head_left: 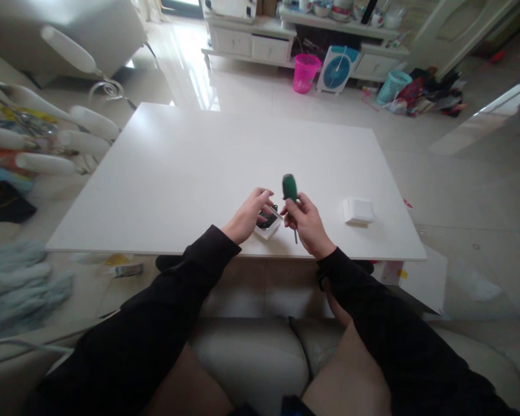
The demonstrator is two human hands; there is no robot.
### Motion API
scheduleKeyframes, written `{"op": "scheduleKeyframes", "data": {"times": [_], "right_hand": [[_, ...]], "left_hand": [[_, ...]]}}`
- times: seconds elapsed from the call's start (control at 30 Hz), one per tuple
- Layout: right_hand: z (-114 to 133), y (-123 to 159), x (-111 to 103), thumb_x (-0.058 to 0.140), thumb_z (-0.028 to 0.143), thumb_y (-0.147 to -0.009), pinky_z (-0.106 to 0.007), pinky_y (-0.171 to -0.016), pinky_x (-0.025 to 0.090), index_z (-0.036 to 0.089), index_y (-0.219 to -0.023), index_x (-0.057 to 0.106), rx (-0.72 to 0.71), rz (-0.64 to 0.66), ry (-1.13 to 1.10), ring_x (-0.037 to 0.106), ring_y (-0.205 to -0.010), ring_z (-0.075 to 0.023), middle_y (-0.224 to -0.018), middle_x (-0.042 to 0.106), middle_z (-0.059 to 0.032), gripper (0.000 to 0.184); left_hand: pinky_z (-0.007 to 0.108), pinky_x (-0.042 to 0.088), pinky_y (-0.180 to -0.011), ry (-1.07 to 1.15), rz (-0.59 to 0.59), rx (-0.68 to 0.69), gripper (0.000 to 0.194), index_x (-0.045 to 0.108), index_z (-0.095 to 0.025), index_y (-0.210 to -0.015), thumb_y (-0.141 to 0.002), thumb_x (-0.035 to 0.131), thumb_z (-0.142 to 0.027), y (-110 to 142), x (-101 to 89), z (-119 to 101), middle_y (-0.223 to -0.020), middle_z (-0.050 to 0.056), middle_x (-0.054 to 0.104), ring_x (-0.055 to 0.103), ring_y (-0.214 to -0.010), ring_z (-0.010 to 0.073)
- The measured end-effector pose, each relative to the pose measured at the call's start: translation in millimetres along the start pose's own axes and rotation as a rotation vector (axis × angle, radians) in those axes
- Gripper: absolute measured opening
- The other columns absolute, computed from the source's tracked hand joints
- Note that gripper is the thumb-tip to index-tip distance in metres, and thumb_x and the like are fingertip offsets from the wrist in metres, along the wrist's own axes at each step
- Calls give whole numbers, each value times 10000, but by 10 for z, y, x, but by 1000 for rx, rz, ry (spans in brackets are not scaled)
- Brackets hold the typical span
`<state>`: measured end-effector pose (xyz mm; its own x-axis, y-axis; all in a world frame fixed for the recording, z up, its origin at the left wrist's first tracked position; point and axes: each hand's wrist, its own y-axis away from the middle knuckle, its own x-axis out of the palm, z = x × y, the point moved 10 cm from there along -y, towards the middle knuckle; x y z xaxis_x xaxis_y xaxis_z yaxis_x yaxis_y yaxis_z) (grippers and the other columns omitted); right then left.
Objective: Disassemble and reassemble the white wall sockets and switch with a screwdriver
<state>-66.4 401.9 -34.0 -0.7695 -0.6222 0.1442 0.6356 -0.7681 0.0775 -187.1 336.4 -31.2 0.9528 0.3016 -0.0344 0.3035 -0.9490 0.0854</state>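
Note:
My right hand is closed round a screwdriver with a green handle. The handle points up and away from me, and the metal shaft comes out below the fingers. Just left of it, a small white open-topped case lies near the table's front edge, with black parts inside. My left hand is over the left side of this case, its fingers apart and reaching onto the black parts. Those fingers partly cover the contents. To the right on the table is a white square box-like piece.
The white table stands before a sofa. Beyond it are a white cabinet, a pink basket, a blue-and-white fan and a teal basket. A rack with white rounded ends stands by the table's left edge.

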Motion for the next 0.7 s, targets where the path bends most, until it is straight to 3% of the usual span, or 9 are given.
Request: {"op": "scheduleKeyframes", "data": {"times": [0.1, 0.17, 0.23, 0.43, 0.53, 0.7], "right_hand": [[40, -62, -452, 741, 643, -812, -197, -465, 362, 256, -929, 539, 2, -244, -43, 529, -514, -61, -725, 615, 73, 452], [75, -86, -652, 734, 644, -814, -194, -458, 347, 257, -923, 530, -8, -319, -15, 524, -508, -59, -717, 610, 74, 450], [117, -101, -770, 723, 642, -822, -194, -449, 333, 257, -921, 525, -30, -350, 26, 517, -503, -57, -717, 610, 73, 444], [153, -108, -836, 705, 632, -844, -198, -444, 330, 253, -932, 525, -48, -351, 40, 515, -496, -56, -718, 615, 72, 429], [165, -106, -841, 698, 622, -855, -195, -446, 336, 252, -926, 523, -45, -352, 35, 518, -498, -55, -715, 611, 74, 415], [216, -89, -871, 707, 601, -853, -192, -439, 340, 247, -910, 534, -63, -362, 11, 517, -488, -53, -710, 609, 75, 398]], "left_hand": [[306, 511, -730, -527, 121, 9, 142, 660, -174, -867, -881, 588, -296, 26, 44, 131, -806, 37, 673, 624, -731, 172], [318, 502, -765, -830, 214, 50, 81, 687, -176, -780, -826, 620, -174, 64, 111, 228, -798, 44, 692, 633, -738, 185], [310, 498, -767, -975, 302, 63, 118, 722, -177, -797, -802, 626, -110, 105, 189, 342, -879, 56, 723, 652, -760, 187], [309, 509, -777, -1091, 413, 52, 115, 770, -194, -939, -856, 697, -224, 143, 372, 565, -1099, 76, 728, 690, -867, 211], [323, 512, -788, -1124, 425, 43, 120, 755, -189, -929, -853, 737, -281, 133, 426, 650, -1075, 83, 733, 691, -926, 240], [331, 514, -782, -1134, 355, 27, 142, 736, -186, -832, -911, 663, -279, 86, 414, 723, -979, 93, 739, 689, -884, 233]]}}
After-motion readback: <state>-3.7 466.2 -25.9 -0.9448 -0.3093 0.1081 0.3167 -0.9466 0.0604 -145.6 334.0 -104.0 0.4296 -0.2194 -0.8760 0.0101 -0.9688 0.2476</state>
